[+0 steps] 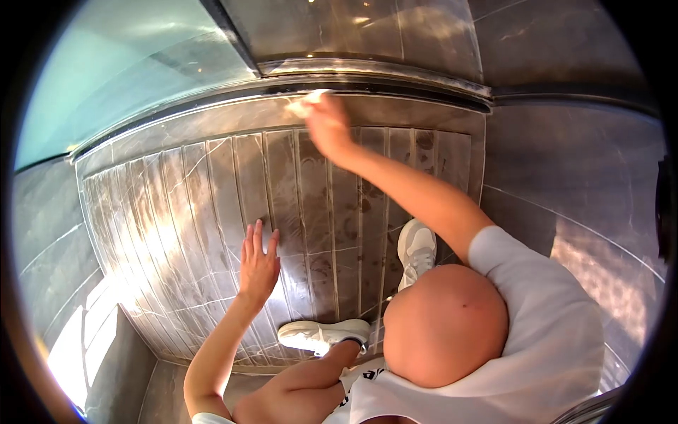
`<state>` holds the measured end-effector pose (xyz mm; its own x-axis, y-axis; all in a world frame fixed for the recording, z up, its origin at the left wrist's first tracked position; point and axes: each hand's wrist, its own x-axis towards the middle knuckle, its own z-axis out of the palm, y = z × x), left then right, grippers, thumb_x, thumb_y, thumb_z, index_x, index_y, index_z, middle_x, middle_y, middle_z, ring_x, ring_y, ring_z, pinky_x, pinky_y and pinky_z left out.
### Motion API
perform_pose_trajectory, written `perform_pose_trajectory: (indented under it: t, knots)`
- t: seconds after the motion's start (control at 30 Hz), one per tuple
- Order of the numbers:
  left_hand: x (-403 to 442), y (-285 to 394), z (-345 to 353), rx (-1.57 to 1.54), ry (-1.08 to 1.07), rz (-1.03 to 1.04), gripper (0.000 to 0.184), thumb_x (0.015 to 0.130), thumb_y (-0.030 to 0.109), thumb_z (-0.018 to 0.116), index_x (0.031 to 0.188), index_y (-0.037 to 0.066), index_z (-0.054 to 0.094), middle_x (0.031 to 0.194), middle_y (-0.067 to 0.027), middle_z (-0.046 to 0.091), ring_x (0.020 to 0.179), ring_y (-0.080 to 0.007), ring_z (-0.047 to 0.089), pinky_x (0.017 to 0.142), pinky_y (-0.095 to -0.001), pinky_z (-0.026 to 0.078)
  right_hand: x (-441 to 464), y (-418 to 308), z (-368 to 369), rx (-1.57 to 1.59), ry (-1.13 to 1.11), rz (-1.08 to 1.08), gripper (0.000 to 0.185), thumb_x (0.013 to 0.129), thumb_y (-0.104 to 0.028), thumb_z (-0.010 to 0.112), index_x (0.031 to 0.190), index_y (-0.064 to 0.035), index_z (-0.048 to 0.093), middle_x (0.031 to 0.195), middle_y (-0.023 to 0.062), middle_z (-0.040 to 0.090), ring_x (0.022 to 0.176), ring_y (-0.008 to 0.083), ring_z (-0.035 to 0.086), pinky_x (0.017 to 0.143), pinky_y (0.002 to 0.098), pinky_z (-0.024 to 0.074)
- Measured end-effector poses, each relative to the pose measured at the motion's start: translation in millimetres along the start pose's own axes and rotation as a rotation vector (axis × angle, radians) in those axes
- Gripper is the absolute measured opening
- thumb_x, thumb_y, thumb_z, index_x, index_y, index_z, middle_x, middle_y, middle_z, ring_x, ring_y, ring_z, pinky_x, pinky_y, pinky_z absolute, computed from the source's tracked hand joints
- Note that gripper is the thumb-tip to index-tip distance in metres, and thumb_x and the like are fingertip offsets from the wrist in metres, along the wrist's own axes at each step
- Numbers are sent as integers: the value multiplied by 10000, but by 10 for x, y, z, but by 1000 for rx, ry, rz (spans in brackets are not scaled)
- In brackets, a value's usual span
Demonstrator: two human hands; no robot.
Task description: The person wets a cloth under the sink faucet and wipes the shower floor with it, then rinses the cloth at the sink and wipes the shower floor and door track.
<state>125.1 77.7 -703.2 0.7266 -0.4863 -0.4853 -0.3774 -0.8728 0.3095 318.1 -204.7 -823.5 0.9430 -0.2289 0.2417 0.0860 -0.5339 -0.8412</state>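
Observation:
My right hand (328, 126) reaches far forward, smeared by motion, at the dark rail along the floor's far edge. Its fingers are closed on a small whitish wad (302, 107), which looks like a cloth or tissue; the blur hides its exact kind. My left hand (260, 263) is over the middle of the grooved floor panel (219, 191), fingers stretched out and holding nothing. Whether it touches the panel I cannot tell. The panel is dark, veined stone with parallel grooves and damp-looking smudges.
A black rail (395, 86) borders the floor's far side, with a glass pane (141, 78) standing above it at left. Dark tiled walls (579, 155) rise at the sides. My two pale shoes (321, 335) are on the panel, and my bent knee (445, 325) is close by.

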Motion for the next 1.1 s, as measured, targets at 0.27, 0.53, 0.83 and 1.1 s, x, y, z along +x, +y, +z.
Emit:
perform_pose_trajectory:
  t: [0.27, 0.53, 0.83, 1.1]
  knots:
    - [113, 72, -71, 15, 112, 115, 720, 862, 81, 732, 1525, 112, 454, 1644, -242, 266, 1513, -455, 289, 1202, -544, 345, 241, -110, 413, -160, -234, -623, 273, 857, -13, 655, 1089, -99, 770, 1146, 51, 679, 1071, 279, 624, 942, 368, 526]
    - [-280, -575, 73, -156, 130, -182, 774, 888, 75, 703, 1586, 147, 378, 1693, -235, 153, 1548, -474, 204, 1188, -634, 335, -13, 997, -2039, -405, -291, -270, 341, 777, 157, 648, 991, -82, 764, 1155, 98, 687, 1140, 341, 646, 983, 374, 529]
    - [-305, -849, -188, -131, 171, -276, 1024, 834, 209, 846, 1654, 257, 234, 1719, -206, 70, 1562, -472, 159, 1159, -675, 370, 359, -77, 1, -107, -534, -588, 253, 830, 60, 659, 1021, -62, 771, 1040, 81, 708, 985, 258, 690, 846, 350, 561]
    - [-609, -1612, -255, -109, 214, -530, 1120, 755, 382, 894, 1649, 301, 224, 1709, -219, 78, 1542, -508, 176, 1043, -755, 451, 674, -1020, 1267, 514, -962, 613, 236, 984, -52, 637, 1213, -39, 693, 1030, 54, 642, 997, 147, 645, 776, 299, 544]
